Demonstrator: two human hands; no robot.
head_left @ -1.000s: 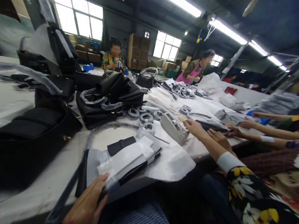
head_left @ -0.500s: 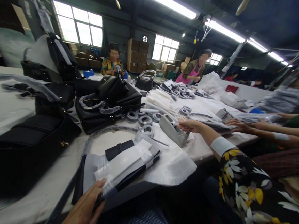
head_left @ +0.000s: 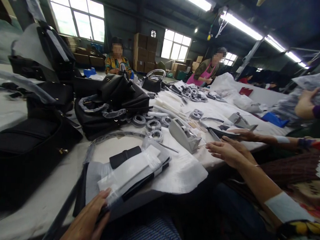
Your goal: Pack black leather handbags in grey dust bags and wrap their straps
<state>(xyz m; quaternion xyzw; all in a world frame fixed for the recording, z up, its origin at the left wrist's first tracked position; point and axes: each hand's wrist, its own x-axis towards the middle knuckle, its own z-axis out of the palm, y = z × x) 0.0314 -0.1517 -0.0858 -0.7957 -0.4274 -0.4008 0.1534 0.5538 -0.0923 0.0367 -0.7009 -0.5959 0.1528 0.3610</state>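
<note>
At the table's front edge my left hand is closed on the near corner of a flat black bag, its fingers over clear plastic. White folded sheets and a small black rolled piece lie on the bag. A plastic-wrapped strap arches behind it. Below a floral sleeve, my right hand is right of a grey tape dispenser. A faint strand of clear tape shows between dispenser and fingertips; the fingers look closed on its end, which is too small to see clearly.
Black handbags crowd the left side. Coiled wrapped straps lie behind the bag, with a white sheet beside it. Co-workers' hands are close on the right, near a second dispenser. Two people sit or stand across the table.
My right hand has drawn away from the dispenser, to the right and nearer me. My left hand stays on the bag. A co-worker's hand now rests on the plastic pile at right.
</note>
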